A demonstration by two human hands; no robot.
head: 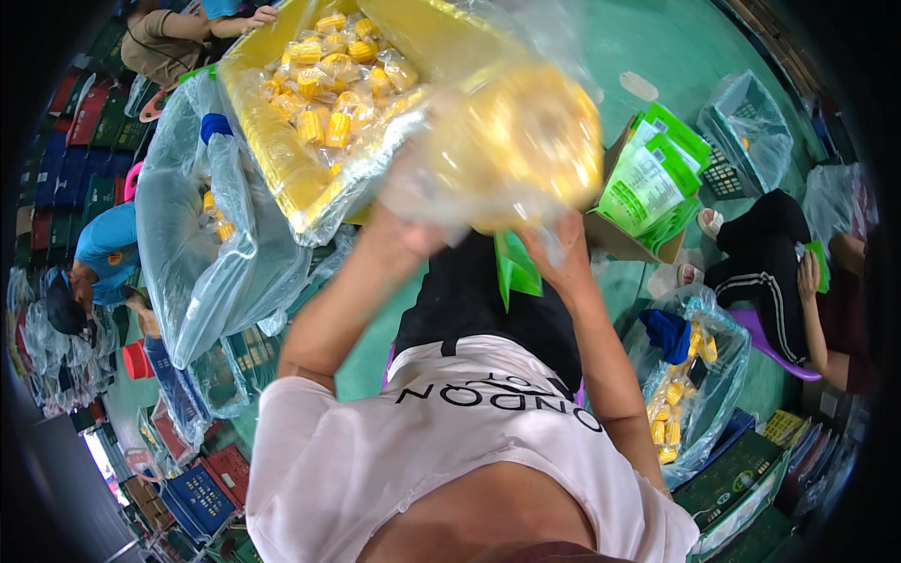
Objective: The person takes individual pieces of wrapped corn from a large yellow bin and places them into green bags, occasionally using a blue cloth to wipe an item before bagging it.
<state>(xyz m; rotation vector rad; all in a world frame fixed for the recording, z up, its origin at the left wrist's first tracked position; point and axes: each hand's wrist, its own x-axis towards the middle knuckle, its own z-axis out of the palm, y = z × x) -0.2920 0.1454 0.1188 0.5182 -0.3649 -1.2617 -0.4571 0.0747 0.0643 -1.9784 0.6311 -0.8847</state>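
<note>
A clear plastic wrap with yellow corn on the cob in it point(549, 137) is raised close to the camera, strongly blurred. My left hand point(415, 229) is at the wrap's lower left, its fingers blurred and partly hidden by the plastic. At the lower right, my right hand point(556, 243) grips a green pouch point(519, 271), which hangs over my dark trousers; clear plastic also lies against this hand. Beyond my left hand stands a yellow crate point(271, 165) lined with clear plastic, holding many wrapped corn pieces point(324, 91).
Green printed pouches point(651, 183) fill a cardboard box point(619, 236) at right. Plastic-lined crates with corn stand left point(190, 281) and right point(725, 366); another lined basket point(757, 134) is farther off. Co-workers sit or bend at the right point(764, 274), left point(105, 246) and upper left point(158, 42).
</note>
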